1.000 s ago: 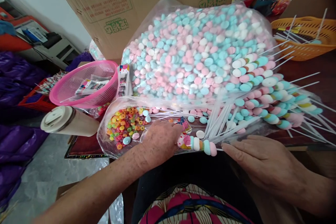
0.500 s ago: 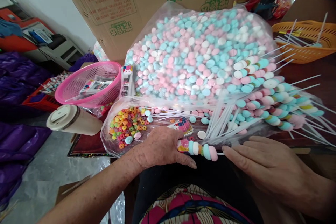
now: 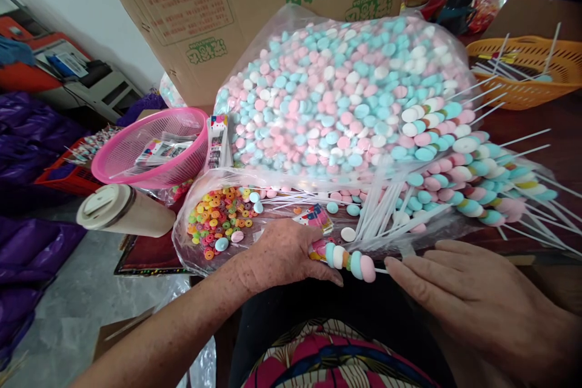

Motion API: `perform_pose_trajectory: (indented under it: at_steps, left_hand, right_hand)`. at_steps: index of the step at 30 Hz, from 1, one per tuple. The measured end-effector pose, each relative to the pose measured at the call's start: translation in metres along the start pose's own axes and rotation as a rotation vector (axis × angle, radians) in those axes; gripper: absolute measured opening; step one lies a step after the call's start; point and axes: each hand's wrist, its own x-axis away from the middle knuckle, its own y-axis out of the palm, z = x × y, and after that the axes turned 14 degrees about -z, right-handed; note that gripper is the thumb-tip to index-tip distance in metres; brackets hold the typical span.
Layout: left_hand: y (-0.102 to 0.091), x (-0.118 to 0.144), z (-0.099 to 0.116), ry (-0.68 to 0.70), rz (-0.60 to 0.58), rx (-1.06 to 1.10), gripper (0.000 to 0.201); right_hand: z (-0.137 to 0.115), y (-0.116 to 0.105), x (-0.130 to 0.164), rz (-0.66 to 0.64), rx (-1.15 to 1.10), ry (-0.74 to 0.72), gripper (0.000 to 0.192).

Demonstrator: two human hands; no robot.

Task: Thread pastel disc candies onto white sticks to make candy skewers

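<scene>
My left hand (image 3: 282, 251) pinches the near end of a candy skewer (image 3: 350, 259), a white stick threaded with white, orange, blue and pink sweets. My right hand (image 3: 459, 291) grips the bare stick end at the skewer's right, fingers stretched along it. Behind both hands a clear plastic sheet (image 3: 191, 254) bears small coloured ring candies (image 3: 220, 212), loose bare white sticks (image 3: 382, 206) and a small printed label (image 3: 318, 217). A big clear bag of pink, blue and white sweets (image 3: 336, 91) rises behind. Finished skewers (image 3: 473, 170) lie piled at the right.
A pink basket (image 3: 150, 154) with packets sits at the left, a lidded cup (image 3: 122, 211) lying below it. An orange basket (image 3: 531, 70) with sticks stands at the back right. A large cardboard box (image 3: 218, 6) fills the back. Purple bags (image 3: 27, 254) cover the floor at the left.
My left hand has slid back from the plastic sheet toward me, thumb now under the skewer's end. My right hand has closed in on the stick end.
</scene>
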Motion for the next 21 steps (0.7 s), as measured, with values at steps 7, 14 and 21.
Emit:
perform_pose_trajectory:
  at_steps: [7,14,21]
  left_hand:
    - [-0.001,-0.006,-0.001,0.117,-0.031,-0.191,0.052]
    - [0.002,-0.021,0.013,0.177,0.009,-0.402,0.029]
    - [0.009,0.004,-0.005,0.302,1.099,0.583,0.058]
  right_hand:
    - [0.008,0.007,0.003,-0.061,-0.154,0.067,0.035]
    - [-0.009,0.032,-0.016,-0.002,-0.266,0.183,0.029]
    - [-0.018,0.055,-0.027,0.065,-1.199,0.726,0.031]
